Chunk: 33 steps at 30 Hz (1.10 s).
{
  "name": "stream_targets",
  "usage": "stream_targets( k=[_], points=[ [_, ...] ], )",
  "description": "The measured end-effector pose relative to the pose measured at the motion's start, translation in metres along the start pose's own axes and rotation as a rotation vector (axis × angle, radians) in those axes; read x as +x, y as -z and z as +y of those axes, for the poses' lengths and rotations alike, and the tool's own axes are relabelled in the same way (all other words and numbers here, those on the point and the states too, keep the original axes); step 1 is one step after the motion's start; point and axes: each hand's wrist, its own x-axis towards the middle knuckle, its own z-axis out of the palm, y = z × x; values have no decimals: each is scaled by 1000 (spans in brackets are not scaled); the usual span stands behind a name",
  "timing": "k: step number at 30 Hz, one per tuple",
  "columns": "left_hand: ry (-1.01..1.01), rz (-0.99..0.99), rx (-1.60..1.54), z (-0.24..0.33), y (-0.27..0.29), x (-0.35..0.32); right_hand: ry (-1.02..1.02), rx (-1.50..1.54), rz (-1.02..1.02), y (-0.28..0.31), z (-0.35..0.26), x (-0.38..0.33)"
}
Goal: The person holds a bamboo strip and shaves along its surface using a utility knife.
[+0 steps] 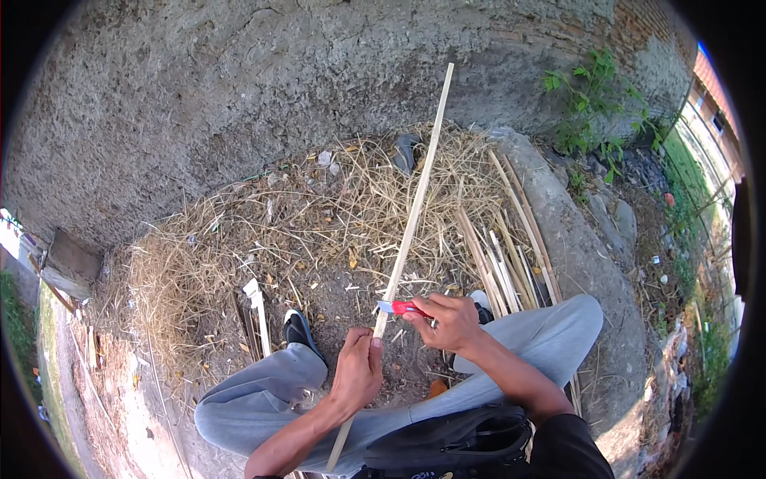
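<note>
Red knife set against a long wooden strip

The left hand [358,371] has its fingers closed around a long, pale wooden strip [413,215], the thumb lying along it; the strip slants from the lap, between the bent knees, up and away in front of the wall [279,96]; the right hand [448,323] has its fingers wrapped around a red knife [409,308], whose blade meets the strip just beyond the left hand; a black bag [431,443] sits at the lap, its contents hidden from view; more wooden strips [480,259] lie in a loose bundle on the ground, ahead of the right knee; a pale stick [261,319] lies beside the left shoe [299,331]; dry straw [167,279] covers much of the ground along the foot of the wall; a green plant [594,88] grows against the wall at the right.
</note>
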Motion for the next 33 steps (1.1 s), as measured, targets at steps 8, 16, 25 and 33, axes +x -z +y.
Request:
stream_targets(
  k=[8,16,25,33],
  points=[
    [1,5,-13,0,-1,-6,-61,-27,76,0,13,9],
    [-14,13,-5,5,3,-4,-60,11,104,-8,21,7],
    [4,-14,-9,7,4,-6,-79,-1,83,-6,29,12],
    [-41,-15,-8,6,9,-9,-101,-13,124,-7,35,19]
  ],
)
